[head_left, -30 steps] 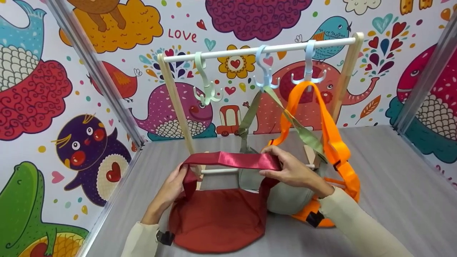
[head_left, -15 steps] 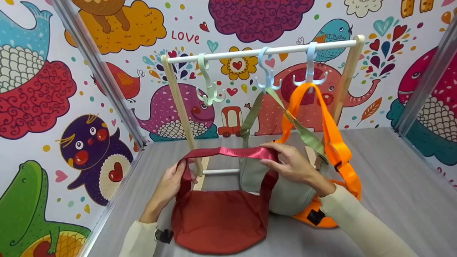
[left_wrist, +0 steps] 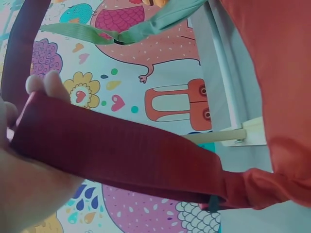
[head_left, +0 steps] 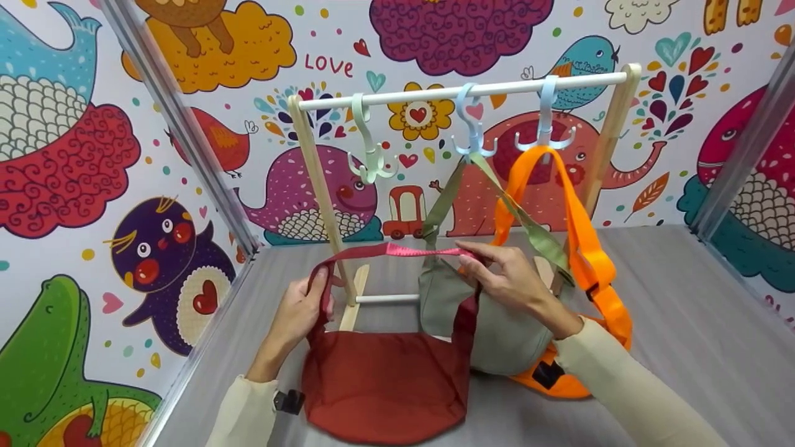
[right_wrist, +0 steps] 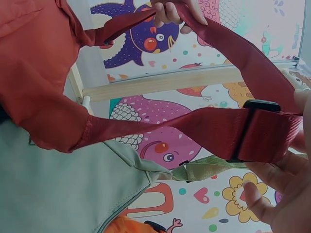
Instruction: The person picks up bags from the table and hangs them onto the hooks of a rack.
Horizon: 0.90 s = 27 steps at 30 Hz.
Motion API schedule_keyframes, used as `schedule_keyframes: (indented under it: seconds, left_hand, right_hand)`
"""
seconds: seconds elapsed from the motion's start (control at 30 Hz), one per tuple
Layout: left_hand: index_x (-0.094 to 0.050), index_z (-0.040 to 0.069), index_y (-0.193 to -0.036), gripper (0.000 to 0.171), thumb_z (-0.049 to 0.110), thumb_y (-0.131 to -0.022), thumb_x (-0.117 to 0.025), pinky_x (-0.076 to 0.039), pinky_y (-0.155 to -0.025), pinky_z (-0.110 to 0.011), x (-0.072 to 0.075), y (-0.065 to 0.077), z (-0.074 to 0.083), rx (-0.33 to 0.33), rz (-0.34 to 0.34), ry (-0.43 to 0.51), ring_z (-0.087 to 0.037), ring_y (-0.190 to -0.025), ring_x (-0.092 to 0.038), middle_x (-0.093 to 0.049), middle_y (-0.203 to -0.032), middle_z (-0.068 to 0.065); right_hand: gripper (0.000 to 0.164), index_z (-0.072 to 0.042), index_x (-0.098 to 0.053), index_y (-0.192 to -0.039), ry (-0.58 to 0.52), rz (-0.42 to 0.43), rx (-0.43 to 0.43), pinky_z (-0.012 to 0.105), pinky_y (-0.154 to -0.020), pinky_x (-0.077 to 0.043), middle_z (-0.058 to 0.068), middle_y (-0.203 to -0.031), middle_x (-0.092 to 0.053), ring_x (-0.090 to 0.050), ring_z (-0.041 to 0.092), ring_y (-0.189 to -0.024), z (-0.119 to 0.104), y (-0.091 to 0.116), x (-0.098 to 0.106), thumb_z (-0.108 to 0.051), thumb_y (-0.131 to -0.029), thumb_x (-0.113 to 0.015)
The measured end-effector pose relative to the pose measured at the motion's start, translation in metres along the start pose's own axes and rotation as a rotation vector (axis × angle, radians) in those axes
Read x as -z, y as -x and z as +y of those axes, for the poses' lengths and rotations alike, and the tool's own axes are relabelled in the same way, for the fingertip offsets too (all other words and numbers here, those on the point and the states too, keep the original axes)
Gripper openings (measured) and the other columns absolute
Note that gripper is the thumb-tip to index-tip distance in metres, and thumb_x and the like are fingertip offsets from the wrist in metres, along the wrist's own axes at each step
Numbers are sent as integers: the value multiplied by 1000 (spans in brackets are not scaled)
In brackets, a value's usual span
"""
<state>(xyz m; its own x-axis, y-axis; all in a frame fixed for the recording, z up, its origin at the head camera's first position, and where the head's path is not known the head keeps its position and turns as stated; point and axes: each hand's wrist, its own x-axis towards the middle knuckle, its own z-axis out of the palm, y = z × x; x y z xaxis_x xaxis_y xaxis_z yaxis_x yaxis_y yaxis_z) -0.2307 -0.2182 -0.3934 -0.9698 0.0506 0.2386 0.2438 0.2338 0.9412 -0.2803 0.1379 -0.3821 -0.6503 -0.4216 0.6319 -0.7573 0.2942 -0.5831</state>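
A rust-red bag [head_left: 388,385] with a dark red strap [head_left: 360,251] hangs low in front of the rack. My left hand [head_left: 302,310] pinches the strap on its left side, thumb on top. On the right side my right hand [head_left: 506,279] grips the strap near its upper corner. Between both hands the strap runs almost level, its middle stretch shiny. In the right wrist view, a black slider buckle [right_wrist: 252,131] sits on the strap right by my right hand's fingers. The left wrist view shows the strap [left_wrist: 116,145] folded over in my left hand.
A wooden rack with a white rail [head_left: 422,95] carries a pale green hook [head_left: 372,161] with nothing on it. A blue hook [head_left: 473,139] bears a grey-green bag [head_left: 503,329]; another blue hook [head_left: 545,136] bears an orange bag [head_left: 599,267]. Patterned walls surround the grey surface.
Both hands have raised the strap slightly, and it has turned so its middle shows edge-on. The head view has shifted a little. The hung bags stay in place.
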Motion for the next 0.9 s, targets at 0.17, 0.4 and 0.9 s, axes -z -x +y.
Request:
schedule_keyframes:
  seconds: [0.17,0.4,0.9]
  left_hand:
    - [-67,-3,-93,40,25,-108,-41,-44,-46,-30,-1,-3,6,-30,32,7,-21,-47,-52,-54,-57,-14]
    - [-67,-2,-93,40,26,-108,-41,-46,-47,-30,-4,-6,12,-43,73,28,-20,-47,-51,-54,-57,-9]
    - [-63,-5,-92,44,27,-108,-38,-47,-47,-28,-5,-13,27,-101,117,28,-16,-47,-51,-54,-57,-9]
  right_hand:
    - [29,-9,-68,-126,5,9,-27,23,-58,-45,0,-75,-68,-57,10,-66,-4,-4,-2,-13,-98,-61]
    - [23,-12,-72,-118,-37,34,-40,25,-68,-51,-7,-73,-67,-62,12,-65,-11,-11,-4,-14,-99,-60]
    - [18,-5,-72,-105,-57,89,-59,26,-58,-49,-7,-71,-65,-60,16,-59,-24,-26,-4,-14,-101,-57]
